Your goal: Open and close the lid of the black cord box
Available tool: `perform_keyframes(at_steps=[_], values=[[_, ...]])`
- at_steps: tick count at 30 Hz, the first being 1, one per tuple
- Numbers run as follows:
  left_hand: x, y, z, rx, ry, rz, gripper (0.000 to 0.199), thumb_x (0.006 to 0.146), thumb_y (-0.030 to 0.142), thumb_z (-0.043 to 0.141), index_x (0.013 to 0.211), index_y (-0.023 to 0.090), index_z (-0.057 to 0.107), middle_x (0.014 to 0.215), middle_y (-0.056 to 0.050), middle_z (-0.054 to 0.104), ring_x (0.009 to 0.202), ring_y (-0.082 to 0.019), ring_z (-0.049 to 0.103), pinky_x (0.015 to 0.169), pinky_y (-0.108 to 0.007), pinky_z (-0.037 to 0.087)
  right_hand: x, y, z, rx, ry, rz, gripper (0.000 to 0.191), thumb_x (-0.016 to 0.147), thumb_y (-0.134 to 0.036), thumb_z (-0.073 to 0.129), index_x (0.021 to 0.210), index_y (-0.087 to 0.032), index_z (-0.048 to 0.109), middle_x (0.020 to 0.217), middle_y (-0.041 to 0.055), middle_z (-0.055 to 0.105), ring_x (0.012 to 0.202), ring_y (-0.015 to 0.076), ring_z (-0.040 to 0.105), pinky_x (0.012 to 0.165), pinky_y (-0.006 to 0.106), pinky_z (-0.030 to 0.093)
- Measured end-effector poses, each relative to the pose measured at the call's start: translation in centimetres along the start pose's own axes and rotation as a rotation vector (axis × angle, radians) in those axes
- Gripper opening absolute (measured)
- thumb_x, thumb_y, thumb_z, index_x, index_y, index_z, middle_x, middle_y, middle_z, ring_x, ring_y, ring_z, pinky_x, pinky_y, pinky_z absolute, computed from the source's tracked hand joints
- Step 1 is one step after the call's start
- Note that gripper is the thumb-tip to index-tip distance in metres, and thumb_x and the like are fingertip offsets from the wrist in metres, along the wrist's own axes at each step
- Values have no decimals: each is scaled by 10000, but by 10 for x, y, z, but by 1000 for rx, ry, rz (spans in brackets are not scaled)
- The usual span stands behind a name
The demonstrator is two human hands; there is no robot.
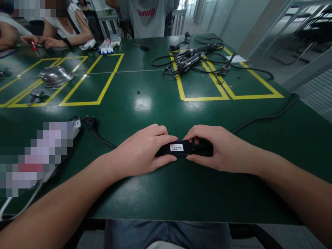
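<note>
A small black box (pixel 177 148) with a white printed label lies low over the green table (pixel 145 197), held from both ends. My left hand (pixel 145 148) grips its left end between thumb and fingers. At the right end, my right hand (pixel 218 148) pinches it the same way, thumb below and fingers above. From under my left hand a black cord runs left to a black plug (pixel 90 122). Another black cable (pixel 264 118) leads from behind my right hand toward the table's right edge.
Black tools with tangled cables (pixel 190 62) lie at the back right inside yellow tape. A metal bowl-like part (pixel 56 76), gloves (pixel 106 47) and a screwdriver (pixel 144 47) are farther back. A blurred item (pixel 38 152) with a white cord lies left. People are across the table.
</note>
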State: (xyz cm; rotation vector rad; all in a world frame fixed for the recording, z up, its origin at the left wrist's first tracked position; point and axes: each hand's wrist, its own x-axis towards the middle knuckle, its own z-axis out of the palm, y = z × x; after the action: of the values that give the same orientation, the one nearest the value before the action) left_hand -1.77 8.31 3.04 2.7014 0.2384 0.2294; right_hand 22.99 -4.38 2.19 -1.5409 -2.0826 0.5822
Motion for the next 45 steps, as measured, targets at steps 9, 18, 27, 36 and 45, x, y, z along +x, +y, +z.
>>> perform_keyframes(at_steps=[9, 18, 27, 36, 45], values=[[4, -15, 1, -4, 247, -199, 226, 1028, 356, 707, 1178, 192, 665, 1095, -79, 754, 1024, -273, 680, 906, -423, 560, 0, 0, 0, 87, 33, 61, 269, 933, -321, 804, 1072, -251, 584, 915, 10, 722, 772, 191, 662, 684, 298, 525], [4, -20, -1, 148, 208, -173, 113, 1045, 291, 687, 1071, 183, 707, 1228, -126, 761, 1145, -315, 653, 1020, -482, 534, 3, 3, 0, 28, 6, 8, 24, 972, -241, 728, 978, -227, 709, 833, 9, 734, 718, 169, 658, 647, 286, 481], [-3, -4, -17, 13, -122, -71, 71, 1042, 201, 662, 975, 224, 655, 823, 23, 695, 658, -155, 602, 617, -297, 370, 2, 0, 1, -4, 11, -12, 64, 984, -210, 715, 925, -231, 699, 774, -13, 704, 639, 143, 604, 589, 268, 428], [-2, -7, -21, -73, -65, -100, 79, 1014, 211, 711, 938, 208, 690, 778, 22, 695, 651, -147, 599, 629, -274, 364, 1, -1, -1, 11, 45, -27, 53, 975, -203, 705, 928, -227, 698, 776, -7, 703, 633, 143, 599, 586, 268, 434], [-1, -7, -23, -95, -70, -96, 54, 993, 204, 723, 946, 198, 749, 790, 17, 719, 645, -136, 604, 634, -270, 396, 2, -1, -2, 15, 49, -28, 43, 985, -227, 705, 943, -228, 713, 798, 5, 730, 647, 152, 614, 598, 282, 453]])
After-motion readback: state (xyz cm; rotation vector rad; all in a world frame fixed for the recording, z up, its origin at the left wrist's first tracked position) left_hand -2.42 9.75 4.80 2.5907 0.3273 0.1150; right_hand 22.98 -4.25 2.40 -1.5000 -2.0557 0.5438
